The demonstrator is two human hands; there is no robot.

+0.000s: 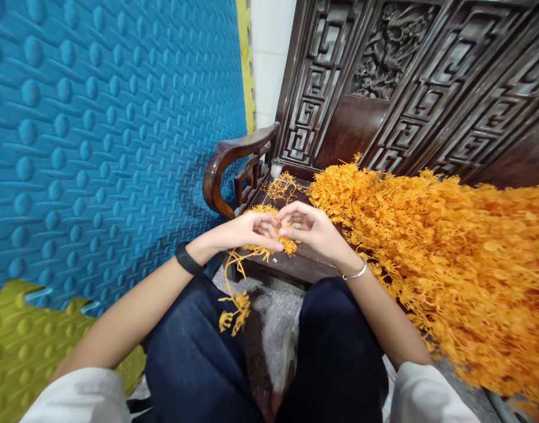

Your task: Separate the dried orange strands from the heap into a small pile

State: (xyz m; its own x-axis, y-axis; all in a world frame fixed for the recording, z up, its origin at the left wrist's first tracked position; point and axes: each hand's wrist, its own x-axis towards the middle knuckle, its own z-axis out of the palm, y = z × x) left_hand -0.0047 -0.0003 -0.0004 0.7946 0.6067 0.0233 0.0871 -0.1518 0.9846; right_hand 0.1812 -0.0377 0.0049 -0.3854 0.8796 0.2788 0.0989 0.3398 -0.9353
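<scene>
My left hand (254, 230) and my right hand (311, 228) meet fingertip to fingertip over the front of a dark wooden bench seat (313, 258). The fingers of both are curled in; whatever lies between the tips is too small to make out. Just behind and below them lies a small bunch of orange artificial flower sprigs (289, 247). One orange sprig (236, 311) dangles over the seat's front edge below my left hand, its stem running up towards the bunch. Farther back on the seat rest some bare orange stems (280, 187).
A large heap of orange artificial flowers (449, 252) fills the right side of the bench. At the left is a curved armrest (216, 176), with a small clear cup (277, 168) by the back corner. Blue foam matting (110, 147) covers the left side. Carved backrest (384, 53) stands behind.
</scene>
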